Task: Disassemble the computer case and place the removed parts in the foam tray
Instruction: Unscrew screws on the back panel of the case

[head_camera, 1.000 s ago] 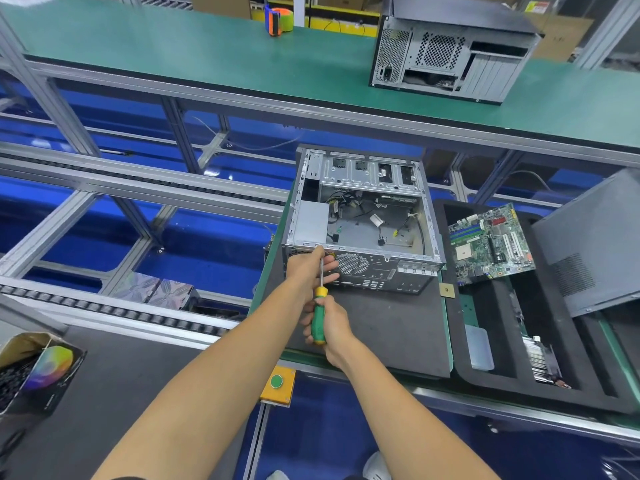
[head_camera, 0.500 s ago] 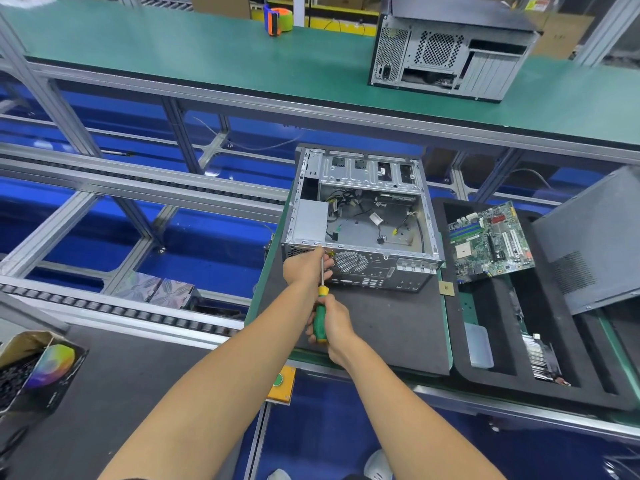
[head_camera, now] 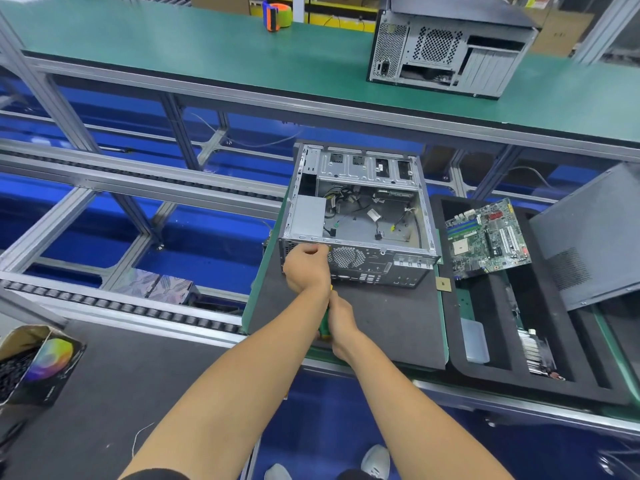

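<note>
Working a rear-panel screw: right hand [head_camera: 341, 320] grips the green screwdriver [head_camera: 324, 329], left hand [head_camera: 306, 266] curled at the computer case [head_camera: 360, 216], seemingly steadying the shaft. Next, likely back it out squarely.

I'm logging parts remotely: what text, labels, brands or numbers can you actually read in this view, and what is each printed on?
No text in this view can be read.
Motherboard in the foam tray: markings too small.
White tag inside the open computer case: blurred.
Yellow and red sign at the top right: blurred.
Colour-wheel box at the lower left: print too small.
Second case on the far bench: no readable label.
</note>
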Demonstrator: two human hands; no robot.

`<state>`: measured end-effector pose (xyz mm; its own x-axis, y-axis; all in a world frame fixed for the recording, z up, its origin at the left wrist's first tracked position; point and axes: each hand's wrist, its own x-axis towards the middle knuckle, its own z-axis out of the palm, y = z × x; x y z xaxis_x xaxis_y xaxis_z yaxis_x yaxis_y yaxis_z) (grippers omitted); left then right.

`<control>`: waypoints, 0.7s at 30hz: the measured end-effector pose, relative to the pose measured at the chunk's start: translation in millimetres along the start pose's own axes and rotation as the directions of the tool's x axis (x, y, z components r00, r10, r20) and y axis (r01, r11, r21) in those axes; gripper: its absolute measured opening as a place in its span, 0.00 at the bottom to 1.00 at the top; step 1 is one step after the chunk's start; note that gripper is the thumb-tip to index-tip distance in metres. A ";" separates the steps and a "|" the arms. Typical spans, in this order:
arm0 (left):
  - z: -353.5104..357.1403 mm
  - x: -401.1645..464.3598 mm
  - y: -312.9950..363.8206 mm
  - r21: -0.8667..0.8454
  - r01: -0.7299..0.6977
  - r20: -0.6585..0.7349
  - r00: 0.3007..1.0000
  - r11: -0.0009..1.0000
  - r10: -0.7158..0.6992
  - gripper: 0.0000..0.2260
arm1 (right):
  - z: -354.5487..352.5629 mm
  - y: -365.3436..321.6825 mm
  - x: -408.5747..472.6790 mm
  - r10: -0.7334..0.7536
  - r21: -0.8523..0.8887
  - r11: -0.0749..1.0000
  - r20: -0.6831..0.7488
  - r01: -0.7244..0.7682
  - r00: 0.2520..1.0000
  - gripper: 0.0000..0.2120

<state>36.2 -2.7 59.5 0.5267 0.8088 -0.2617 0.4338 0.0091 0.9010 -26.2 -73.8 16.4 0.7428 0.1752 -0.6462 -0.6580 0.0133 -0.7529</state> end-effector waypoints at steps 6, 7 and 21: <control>1.5 0.5 -3.0 0.057 -0.076 -0.028 0.997 0.996 0.077 0.05 | -2.0 2.6 1.5 0.007 0.017 1.000 0.003 -0.007 1.000 0.19; 1.9 0.5 -3.1 0.056 -0.079 -0.029 0.996 0.995 0.080 0.05 | -3.1 2.5 1.1 0.008 0.022 1.000 0.002 -0.008 1.000 0.19; 3.2 4.2 -18.1 -0.050 -0.167 0.012 0.986 0.985 0.167 0.05 | -11.9 2.1 -2.5 0.043 0.037 0.998 -0.017 -0.043 0.999 0.13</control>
<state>32.9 -1.3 40.9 0.6008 0.7916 -0.1113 0.3030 -0.0966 0.9481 -27.9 -85.9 15.0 0.7157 0.1590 -0.6801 -0.6931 0.0419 -0.7196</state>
